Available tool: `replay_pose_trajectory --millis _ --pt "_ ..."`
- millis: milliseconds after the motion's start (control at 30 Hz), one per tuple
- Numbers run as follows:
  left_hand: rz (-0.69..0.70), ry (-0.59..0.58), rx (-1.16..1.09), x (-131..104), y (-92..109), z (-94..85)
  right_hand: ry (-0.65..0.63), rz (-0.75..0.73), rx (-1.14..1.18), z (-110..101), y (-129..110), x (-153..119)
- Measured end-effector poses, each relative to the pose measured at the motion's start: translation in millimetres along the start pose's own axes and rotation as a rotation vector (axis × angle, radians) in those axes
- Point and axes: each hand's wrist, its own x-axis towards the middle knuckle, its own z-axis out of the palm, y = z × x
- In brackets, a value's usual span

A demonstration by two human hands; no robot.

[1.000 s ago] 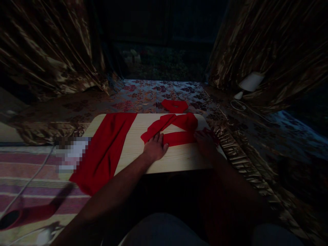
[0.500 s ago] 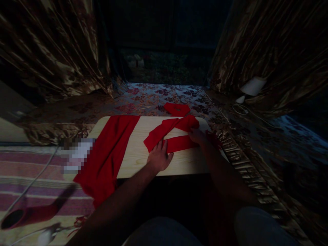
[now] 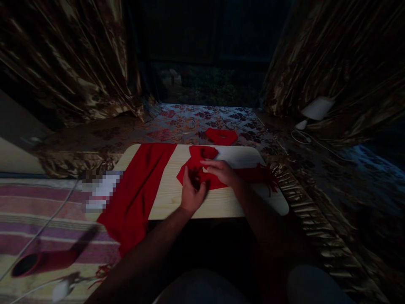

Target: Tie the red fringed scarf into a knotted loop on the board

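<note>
A red cloth strip with a fringed right end [image 3: 249,175] lies across a light wooden table [image 3: 171,202], its left part folded over and bunched. My left hand [image 3: 192,194] rests at the near left edge of the fold, thumb and fingers apart. From the right, my right hand [image 3: 221,171] reaches over the bunched part, its fingers extended and touching the cloth. Another long red cloth [image 3: 139,190] drapes over the table's left side. Behind the table lies a folded red piece [image 3: 221,136] with a small opening in its middle.
A small white lamp [image 3: 318,108] with a cord lies at the right on patterned fabric. Curtains [image 3: 104,63] hang on both sides. On the striped cover [image 3: 19,230] at the left are a red cylinder [image 3: 44,261], a white plug [image 3: 60,290] and cables.
My right hand has moved left with the upper part of the strip, which is now bunched near my left hand. The fringed end shows more fully. My left hand's fingers have lifted and curled.
</note>
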Motion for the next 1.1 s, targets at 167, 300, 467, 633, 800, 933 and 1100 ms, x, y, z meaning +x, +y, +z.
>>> replay_pose_trajectory --millis 167,300,467,633,800,933,1100 --pt "-0.038 0.058 -0.040 5 -3 -4.7 -0.290 0.040 0.095 27 -4 -17" --pt "-0.084 0.036 -0.002 5 -5 -9.0 -0.322 0.075 0.135 27 2 -23" --pt "-0.109 0.108 0.075 7 -7 -8.4 0.130 0.117 -0.194 20 18 -26" --pt "-0.147 0.153 0.028 8 -12 -8.5 0.185 0.027 -0.758 23 37 -45" --pt "-0.172 0.206 -0.029 10 -13 -7.6 0.053 0.117 -1.052 29 53 -62" --pt "-0.204 0.286 -0.109 22 -7 -12.1 0.074 0.140 -1.128 19 60 -60" --pt "-0.211 0.447 -0.124 54 -10 -42.7 0.098 0.144 -1.174 -6 72 -59"
